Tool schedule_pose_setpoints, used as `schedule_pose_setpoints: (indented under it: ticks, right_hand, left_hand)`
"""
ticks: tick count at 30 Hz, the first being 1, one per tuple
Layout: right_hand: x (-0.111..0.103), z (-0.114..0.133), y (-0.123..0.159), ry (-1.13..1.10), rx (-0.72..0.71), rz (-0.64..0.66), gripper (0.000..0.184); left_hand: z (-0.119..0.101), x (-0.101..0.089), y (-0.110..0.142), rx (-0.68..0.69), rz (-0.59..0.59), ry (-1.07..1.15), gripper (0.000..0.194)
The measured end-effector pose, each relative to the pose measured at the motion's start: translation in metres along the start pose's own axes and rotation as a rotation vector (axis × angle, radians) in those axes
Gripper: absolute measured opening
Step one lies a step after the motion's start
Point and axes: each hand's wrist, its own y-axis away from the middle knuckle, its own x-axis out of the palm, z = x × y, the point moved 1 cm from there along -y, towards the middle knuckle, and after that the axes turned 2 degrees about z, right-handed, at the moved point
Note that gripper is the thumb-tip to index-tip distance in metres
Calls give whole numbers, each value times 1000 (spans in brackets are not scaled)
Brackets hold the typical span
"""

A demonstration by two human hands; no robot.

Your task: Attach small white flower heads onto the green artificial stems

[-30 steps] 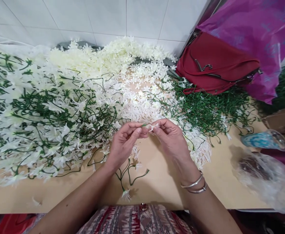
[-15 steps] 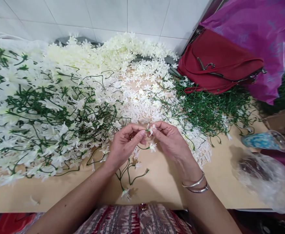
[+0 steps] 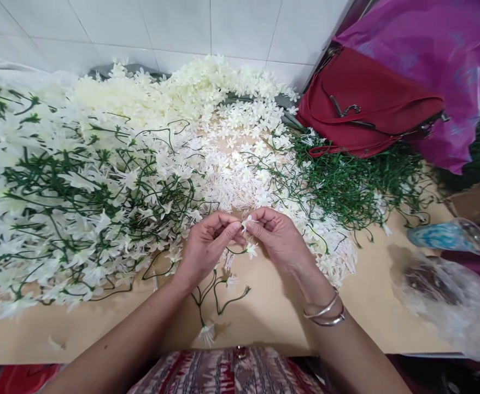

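Near the middle of the table, my left hand [image 3: 211, 243] is closed in a pinch on the green stem of an artificial flower. My right hand [image 3: 279, 238] pinches the small white flower [image 3: 248, 221] at the stem's tip, close against the left fingertips. Another branch with a white blossom [image 3: 251, 250] hangs just below the fingers. More of the green stem [image 3: 202, 295] shows under my left wrist, with a white flower [image 3: 207, 334] at its lower end. The part of the stem inside my left palm is hidden.
A large heap of white flowers on green stems [image 3: 80, 208] fills the left side. Loose cream petals [image 3: 199, 87] and white stamens [image 3: 240, 189] lie behind my hands. Bare green stems [image 3: 355, 180], a red bag [image 3: 371, 104], a plastic cup [image 3: 449, 236] and a clear plastic bag [image 3: 449, 301] are at the right.
My right hand has shifted slightly left, bringing the white flower closer to my left fingertips. The flower now faces more upward. Both hands keep their pinch.
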Motion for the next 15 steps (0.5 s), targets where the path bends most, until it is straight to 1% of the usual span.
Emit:
schedule_pose_setpoints:
  ticks: [7, 11, 15]
  right_hand:
    - [5, -9, -3, -120, -9, -20, 31]
    - [5, -11, -5, -120, -1, -26, 31]
    - [1, -3, -5, -98, 14, 7, 30]
  left_hand:
    - [0, 1, -5, -29, -11, 74, 27]
    - [-1, 2, -5, -10, -9, 71, 23]
    - [-4, 4, -3, 24, -7, 53, 18]
